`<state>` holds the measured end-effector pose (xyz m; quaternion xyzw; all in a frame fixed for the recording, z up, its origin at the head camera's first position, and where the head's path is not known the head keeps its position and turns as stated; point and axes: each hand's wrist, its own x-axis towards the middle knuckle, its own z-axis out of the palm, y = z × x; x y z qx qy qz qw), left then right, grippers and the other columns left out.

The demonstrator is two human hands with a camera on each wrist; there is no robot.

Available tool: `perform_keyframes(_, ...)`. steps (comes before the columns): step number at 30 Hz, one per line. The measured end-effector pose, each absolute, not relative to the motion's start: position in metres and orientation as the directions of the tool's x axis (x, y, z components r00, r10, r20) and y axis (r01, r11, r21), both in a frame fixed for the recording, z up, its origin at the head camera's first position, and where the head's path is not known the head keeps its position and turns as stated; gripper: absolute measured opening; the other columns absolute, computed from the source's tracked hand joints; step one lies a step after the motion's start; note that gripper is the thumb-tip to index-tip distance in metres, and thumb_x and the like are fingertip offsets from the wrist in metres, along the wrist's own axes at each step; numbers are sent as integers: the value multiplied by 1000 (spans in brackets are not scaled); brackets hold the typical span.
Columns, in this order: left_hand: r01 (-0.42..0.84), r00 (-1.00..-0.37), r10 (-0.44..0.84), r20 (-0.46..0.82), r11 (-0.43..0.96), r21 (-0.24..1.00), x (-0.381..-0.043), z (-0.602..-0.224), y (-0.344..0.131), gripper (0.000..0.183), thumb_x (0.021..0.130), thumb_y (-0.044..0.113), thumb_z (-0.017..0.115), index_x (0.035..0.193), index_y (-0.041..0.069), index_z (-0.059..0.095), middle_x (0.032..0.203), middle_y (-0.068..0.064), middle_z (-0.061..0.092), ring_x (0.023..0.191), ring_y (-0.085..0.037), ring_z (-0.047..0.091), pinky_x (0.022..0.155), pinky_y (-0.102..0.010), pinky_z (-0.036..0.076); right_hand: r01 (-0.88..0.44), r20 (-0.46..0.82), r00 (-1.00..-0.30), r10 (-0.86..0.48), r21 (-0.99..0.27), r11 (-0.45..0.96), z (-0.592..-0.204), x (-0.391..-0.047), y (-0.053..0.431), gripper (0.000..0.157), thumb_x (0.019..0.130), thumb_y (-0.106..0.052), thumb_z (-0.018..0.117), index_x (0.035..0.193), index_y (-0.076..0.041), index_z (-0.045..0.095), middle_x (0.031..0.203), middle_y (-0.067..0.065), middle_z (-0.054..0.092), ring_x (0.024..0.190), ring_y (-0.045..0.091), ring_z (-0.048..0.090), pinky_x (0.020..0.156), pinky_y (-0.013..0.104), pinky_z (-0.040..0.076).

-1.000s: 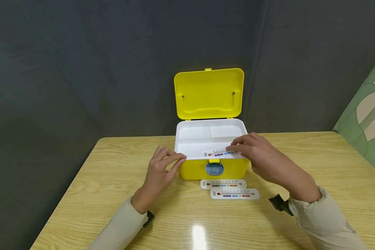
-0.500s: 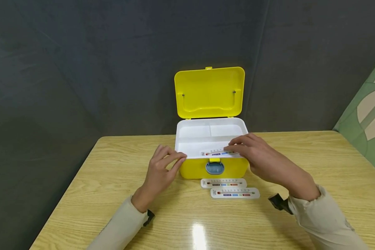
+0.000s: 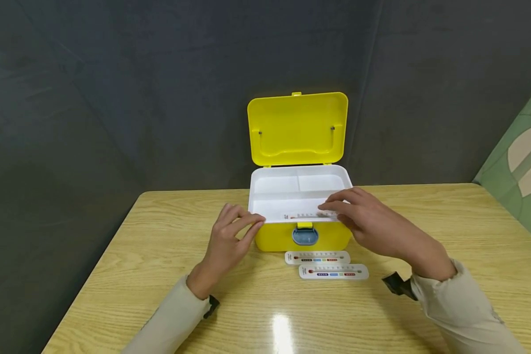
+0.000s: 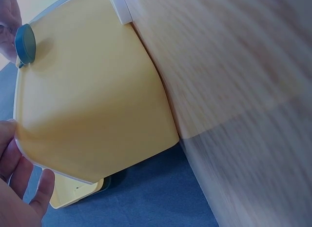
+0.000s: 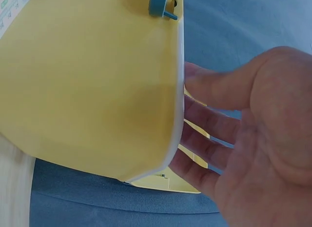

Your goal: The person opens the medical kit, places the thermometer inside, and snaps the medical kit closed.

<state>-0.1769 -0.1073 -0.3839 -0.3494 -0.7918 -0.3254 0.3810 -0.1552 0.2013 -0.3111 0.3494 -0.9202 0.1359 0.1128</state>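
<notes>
A yellow storage box (image 3: 270,238) with a white divided tray (image 3: 265,207) stands on the table, its lid raised. In the front compartment lies a white strip thermometer (image 3: 298,216), its lower part hidden by the rim. My right hand (image 3: 371,219) reaches over the front right corner and holds the thermometer's right end; its fingertips are partly hidden and slightly blurred. At the front left corner, my left hand (image 3: 227,241) pinches the tray's rim between thumb and fingers. Before the box lie two more thermometers, one (image 3: 317,257) close to it, the other (image 3: 334,272) nearer me.
The raised yellow lid (image 3: 298,129) stands just before a dark curtain (image 3: 194,98). A blue-grey latch (image 3: 305,237) hangs on the box front. The wooden table (image 3: 168,236) extends to both sides. A wall with a leaf pattern (image 3: 526,152) rises at the right.
My right hand has moved the thermometer slightly left and lowered it in the front compartment, so its coloured band is now behind the rim. My left hand stays at the corner.
</notes>
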Motion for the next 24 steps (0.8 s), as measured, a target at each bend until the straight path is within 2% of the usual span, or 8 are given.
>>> perform_keyframes(5,802,-461,306,833,545,244,-178,-385,-107,12,81,6,81,92,9,78,78,-1,58,75,-16,45,71,-29,35,-678,327,-723,-608,-168,716,-309,-155,204,32,92,-7,69,123,-13,67,122,4,65,110,25,58,92,46,50)
perform_keyframes(10,801,-464,308,831,546,245,-178,-385,-107,11,82,7,80,92,9,78,78,-2,59,75,-16,44,71,-28,35,-663,317,-738,-596,-175,728,-307,-154,206,31,92,-15,70,124,-13,67,121,4,66,110,24,58,93,46,49)
perform_keyframes(19,801,-466,316,827,547,243,-178,-383,-107,11,82,7,80,93,9,78,78,-2,58,76,-17,44,70,-28,36,-645,317,-752,-578,-176,744,-307,-149,211,32,92,-18,71,124,-14,67,121,3,67,117,28,58,99,53,47)
perform_keyframes(24,803,-461,313,830,546,239,-177,-385,-107,13,80,6,81,93,9,78,78,-4,59,76,-17,44,70,-28,36,-659,338,-736,-587,-159,735,-310,-142,212,34,90,-17,74,123,-16,68,120,0,68,113,24,59,96,50,50)
